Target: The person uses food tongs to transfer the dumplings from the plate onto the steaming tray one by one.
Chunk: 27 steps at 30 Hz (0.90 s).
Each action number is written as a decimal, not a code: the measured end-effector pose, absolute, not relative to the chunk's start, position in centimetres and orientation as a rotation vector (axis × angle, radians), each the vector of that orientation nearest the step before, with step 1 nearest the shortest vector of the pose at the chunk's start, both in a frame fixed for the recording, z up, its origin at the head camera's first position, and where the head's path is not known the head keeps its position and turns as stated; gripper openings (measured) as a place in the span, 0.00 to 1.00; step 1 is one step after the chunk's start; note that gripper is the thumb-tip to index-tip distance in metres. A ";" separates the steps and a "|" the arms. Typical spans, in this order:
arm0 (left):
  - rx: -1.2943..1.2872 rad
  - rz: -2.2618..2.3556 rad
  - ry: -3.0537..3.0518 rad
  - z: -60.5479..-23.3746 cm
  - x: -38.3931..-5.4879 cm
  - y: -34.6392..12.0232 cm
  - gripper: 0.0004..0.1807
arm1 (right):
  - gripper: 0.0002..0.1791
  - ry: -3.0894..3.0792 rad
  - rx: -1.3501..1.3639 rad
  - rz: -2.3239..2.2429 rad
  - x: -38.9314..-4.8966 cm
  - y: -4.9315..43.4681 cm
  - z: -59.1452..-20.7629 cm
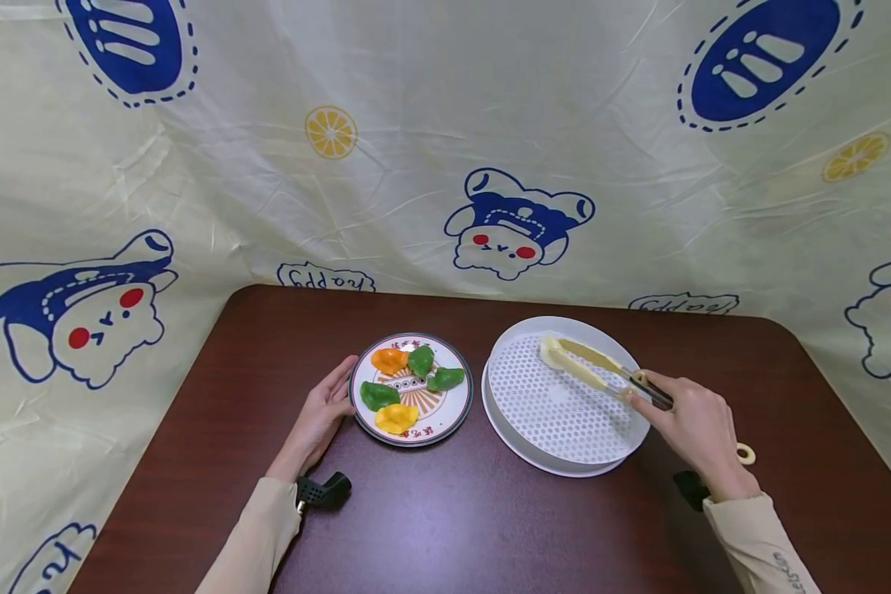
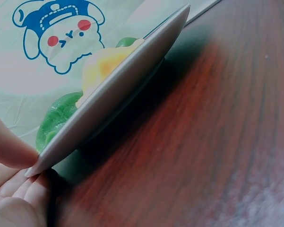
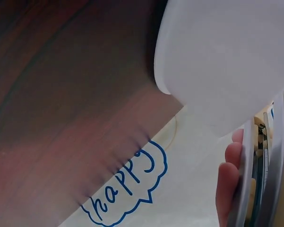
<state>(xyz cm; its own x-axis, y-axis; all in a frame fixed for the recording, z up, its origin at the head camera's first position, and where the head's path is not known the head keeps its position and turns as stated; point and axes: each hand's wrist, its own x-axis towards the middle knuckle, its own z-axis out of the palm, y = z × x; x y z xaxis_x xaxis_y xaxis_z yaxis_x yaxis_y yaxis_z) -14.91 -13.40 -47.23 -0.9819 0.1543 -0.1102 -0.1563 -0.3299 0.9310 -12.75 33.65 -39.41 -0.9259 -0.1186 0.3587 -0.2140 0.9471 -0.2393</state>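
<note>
My left hand (image 1: 319,422) pinches the left rim of a white plate (image 1: 453,406). The left wrist view has the thumb (image 2: 9,144) above that rim and fingers below it. Several dumpling-shaped pieces lie on the plate: an orange one (image 1: 389,360), a yellow one (image 1: 397,418) and green ones (image 1: 379,396). Tongs with yellowish arms (image 1: 592,355) are in my right hand (image 1: 694,419). Their tips are at a pale dumpling-shaped piece (image 1: 551,351) over the far left part of a white perforated steamer tray (image 1: 557,421). In the right wrist view, the tray's wall (image 3: 217,56) stands beside the fingers (image 3: 228,184).
Plate and steamer stand side by side on a dark brown table (image 1: 423,528), a narrow gap between them. Behind the table hangs a pale printed cloth (image 1: 401,214). Dark wrist cameras (image 1: 327,492) are strapped to both wrists.
</note>
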 end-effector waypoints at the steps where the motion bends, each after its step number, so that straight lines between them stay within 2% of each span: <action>1: -0.004 2.416 1.695 -47.2 -14.9 -13.4 0.43 | 0.27 -2.761 0.240 0.391 -12.8 33.8 -39.4; 19: 0.015 2.444 1.695 -47.3 -14.8 -13.4 0.45 | 0.30 -2.778 0.182 0.376 -12.7 32.8 -39.1; 27: 0.026 2.425 1.726 -47.4 -14.8 -13.4 0.45 | 0.28 -2.617 0.336 0.421 -11.7 30.2 -37.8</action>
